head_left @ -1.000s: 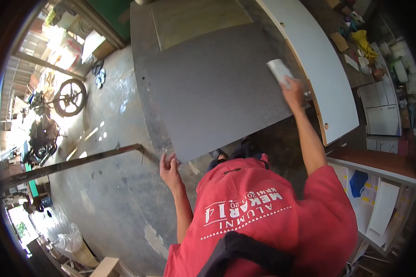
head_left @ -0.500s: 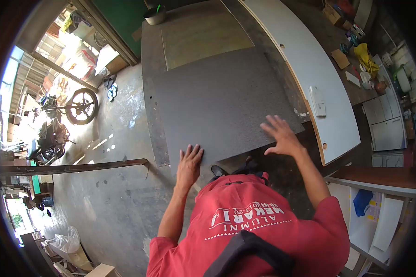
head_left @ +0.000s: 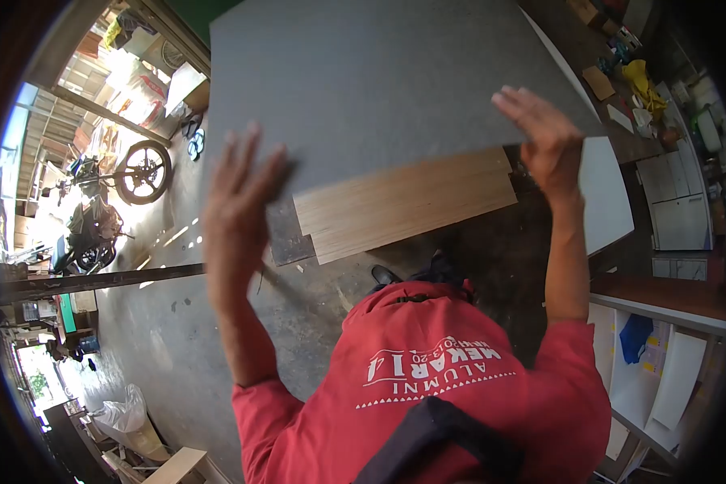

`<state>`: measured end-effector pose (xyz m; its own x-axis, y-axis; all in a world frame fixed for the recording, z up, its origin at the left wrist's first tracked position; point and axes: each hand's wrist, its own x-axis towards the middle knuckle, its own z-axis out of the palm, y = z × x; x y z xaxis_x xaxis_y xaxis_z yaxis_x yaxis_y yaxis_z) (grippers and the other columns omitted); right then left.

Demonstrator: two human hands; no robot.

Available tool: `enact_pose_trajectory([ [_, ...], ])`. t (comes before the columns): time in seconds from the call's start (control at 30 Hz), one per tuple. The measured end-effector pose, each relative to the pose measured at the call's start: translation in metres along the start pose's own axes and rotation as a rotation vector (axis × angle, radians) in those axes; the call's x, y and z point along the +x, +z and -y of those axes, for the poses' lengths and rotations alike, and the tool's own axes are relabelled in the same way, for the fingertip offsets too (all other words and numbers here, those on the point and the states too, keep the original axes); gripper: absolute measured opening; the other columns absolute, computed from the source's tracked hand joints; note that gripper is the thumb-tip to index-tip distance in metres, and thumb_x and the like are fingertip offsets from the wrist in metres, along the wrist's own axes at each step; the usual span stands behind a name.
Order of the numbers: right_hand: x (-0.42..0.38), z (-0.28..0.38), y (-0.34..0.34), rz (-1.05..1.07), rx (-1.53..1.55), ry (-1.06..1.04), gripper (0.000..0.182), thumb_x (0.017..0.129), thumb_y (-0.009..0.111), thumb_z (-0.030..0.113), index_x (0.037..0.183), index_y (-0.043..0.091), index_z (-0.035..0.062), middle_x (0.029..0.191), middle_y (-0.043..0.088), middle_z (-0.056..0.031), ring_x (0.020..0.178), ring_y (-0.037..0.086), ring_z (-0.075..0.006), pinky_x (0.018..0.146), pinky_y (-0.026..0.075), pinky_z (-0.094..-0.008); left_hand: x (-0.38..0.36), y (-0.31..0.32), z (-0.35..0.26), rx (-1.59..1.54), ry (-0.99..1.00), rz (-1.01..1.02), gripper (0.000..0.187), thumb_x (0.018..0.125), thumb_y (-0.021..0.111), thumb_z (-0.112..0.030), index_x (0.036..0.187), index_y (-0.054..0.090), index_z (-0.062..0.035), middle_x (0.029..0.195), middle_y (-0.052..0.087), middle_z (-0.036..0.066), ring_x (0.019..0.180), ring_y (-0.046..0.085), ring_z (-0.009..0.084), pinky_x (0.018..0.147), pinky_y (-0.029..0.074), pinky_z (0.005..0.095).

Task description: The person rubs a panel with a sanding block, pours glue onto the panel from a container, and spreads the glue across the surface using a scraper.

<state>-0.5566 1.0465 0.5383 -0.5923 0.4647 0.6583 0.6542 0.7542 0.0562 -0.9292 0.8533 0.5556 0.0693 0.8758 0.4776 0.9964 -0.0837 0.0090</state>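
Note:
A large dark grey sheet point(head_left: 387, 89) appears raised at an angle over the worktable, its near edge standing clear of a wood-grain board point(head_left: 407, 206) beneath. By the sheet's near left corner is my left hand point(head_left: 242, 194), blurred, with its fingers spread and stretched upward. At the near right corner, my right hand point(head_left: 547, 141) has its fingers stretched over the sheet's surface. Whether either palm or thumb presses on the sheet is hard to make out. Part of the wood-grain board is hidden under the sheet.
A white panel point(head_left: 605, 194) lies along the right side, partly covered. Shelving point(head_left: 645, 379) stands close at the lower right. A dark beam point(head_left: 105, 281) juts in from the left, and a motorcycle point(head_left: 97, 218) is parked beyond it.
The grey sheet has come up and shifted away from my body, exposing the wood-grain board. Both hands have moved forward and farther apart, the left one rising off the sheet's near edge area.

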Motion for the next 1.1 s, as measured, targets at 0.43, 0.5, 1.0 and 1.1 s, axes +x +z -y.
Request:
enact_pose_trajectory([
  [0.43,-0.197,0.043,0.098,0.670,0.317,0.244,0.068,0.074,0.061,-0.013,0.135,0.066,0.0154,0.147,0.058,-0.0113,0.138,0.052,-0.0331,0.112,0.046,-0.0465,-0.184,0.152,-0.047,-0.576,-0.379,0.712,0.072,0.085,0.074,-0.019,0.153,0.049,-0.0163,0.164,0.035,0.017,0.154,0.025,0.0407,0.124,0.022,0.0584],
  [0.5,-0.196,0.042,0.104,0.736,0.296,0.230,0.070,0.074,0.070,-0.006,0.139,0.062,0.0164,0.152,0.051,-0.0123,0.142,0.047,-0.0354,0.114,0.043,-0.0488,-0.170,0.159,-0.049,-0.603,-0.353,0.688,0.078,0.084,0.077,-0.025,0.155,0.046,-0.0160,0.165,0.033,0.017,0.156,0.022,0.0395,0.125,0.020,0.0573],
  [1.0,-0.163,0.120,0.146,0.444,0.336,-0.109,0.049,0.084,0.075,0.015,0.132,0.066,0.0123,0.134,0.066,-0.0149,0.122,0.064,-0.0376,0.102,0.053,-0.0489,-0.110,0.099,-0.093,-1.505,-0.361,0.781,0.054,0.094,0.071,-0.020,0.144,0.058,-0.0039,0.132,0.070,0.015,0.122,0.066,0.0270,0.107,0.049,0.0373],
  [1.1,-0.069,0.103,0.091,0.136,0.482,0.125,0.033,0.084,0.063,-0.001,0.114,0.073,0.0069,0.108,0.076,-0.0143,0.097,0.073,-0.0338,0.084,0.060,-0.0393,-0.119,0.088,-0.093,-1.638,-0.364,0.800,0.053,0.097,0.070,-0.020,0.144,0.057,-0.0009,0.132,0.070,0.014,0.120,0.065,0.0218,0.106,0.048,0.0351],
])
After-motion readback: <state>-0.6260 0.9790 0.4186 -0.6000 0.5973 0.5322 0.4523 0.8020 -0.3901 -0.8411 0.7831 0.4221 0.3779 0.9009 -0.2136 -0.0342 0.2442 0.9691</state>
